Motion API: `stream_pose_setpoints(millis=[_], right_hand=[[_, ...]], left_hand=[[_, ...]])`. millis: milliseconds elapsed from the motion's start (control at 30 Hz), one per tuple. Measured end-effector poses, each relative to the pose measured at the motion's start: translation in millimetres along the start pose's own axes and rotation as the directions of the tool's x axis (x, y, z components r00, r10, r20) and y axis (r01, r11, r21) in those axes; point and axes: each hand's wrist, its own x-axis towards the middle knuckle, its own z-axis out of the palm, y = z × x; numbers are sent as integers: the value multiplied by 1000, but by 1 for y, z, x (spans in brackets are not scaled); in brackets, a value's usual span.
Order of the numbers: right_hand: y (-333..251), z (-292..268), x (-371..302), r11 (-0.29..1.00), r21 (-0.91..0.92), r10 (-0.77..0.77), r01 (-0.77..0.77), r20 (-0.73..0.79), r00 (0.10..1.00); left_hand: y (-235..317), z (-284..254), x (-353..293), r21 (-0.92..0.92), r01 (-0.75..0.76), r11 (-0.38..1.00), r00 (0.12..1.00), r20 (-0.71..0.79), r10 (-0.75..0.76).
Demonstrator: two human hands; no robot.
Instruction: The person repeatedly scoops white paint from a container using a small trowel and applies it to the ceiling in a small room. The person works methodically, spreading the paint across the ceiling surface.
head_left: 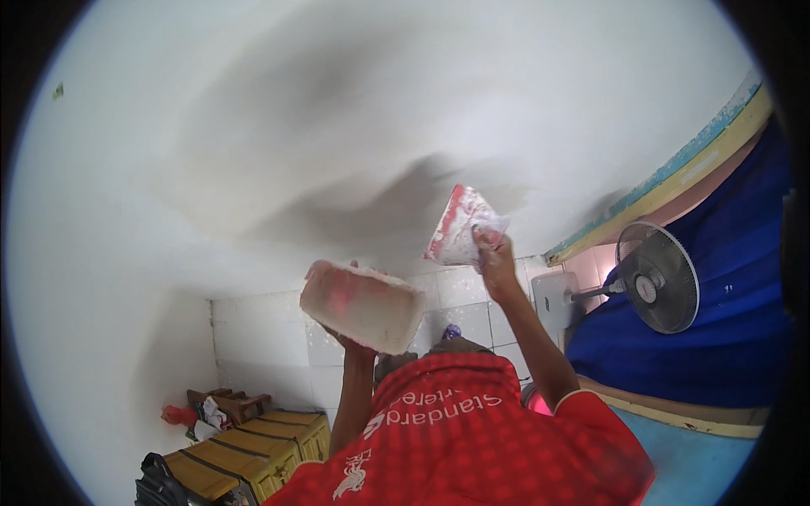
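Observation:
My left hand [353, 344] holds up a whitish, putty-smeared rectangular tub [364, 309] with a pinkish patch. Most of that hand's fingers are hidden behind the tub. To the right and a little higher, my right hand [493, 247] grips a red plastic putty spreader [460, 226], its flat blade smeared with white filler. The blade is tilted, close in front of the white wall [354, 126]. I cannot tell whether its edge touches the surface. Tub and spreader are apart.
A standing fan [656, 278] is at the right before a blue curtain [734, 287] hung in a wood-framed opening. White tiles [261, 329] line the low wall. At the lower left stand a yellowish cabinet [245, 451] and a black bag [160, 482].

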Motion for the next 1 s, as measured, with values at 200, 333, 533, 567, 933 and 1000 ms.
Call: stream_pose_setpoints(millis=[200,333,533,567,933,1000], right_hand=[[-89,88,-61,827,-380,-294,415,338,894],[-111,156,-92,538,-570,-141,621,665,733],[-81,210,-97,355,-503,-224,788,773,594],[-76,213,-100,305,-531,-235,790,762,603],[-28,224,-97,529,-527,-108,665,735,669],[-23,222,-96,529,-557,-62,640,727,684]], left_hand=[[41,-36,30,135,-108,985,993,-41,114],[60,-2,51,-33,-16,999,958,286,25],[98,18,53,54,71,996,910,406,-86],[113,0,53,221,15,975,934,344,-92],[113,-21,37,12,0,1000,1000,26,-1],[114,-33,37,172,-36,985,978,-199,70]])
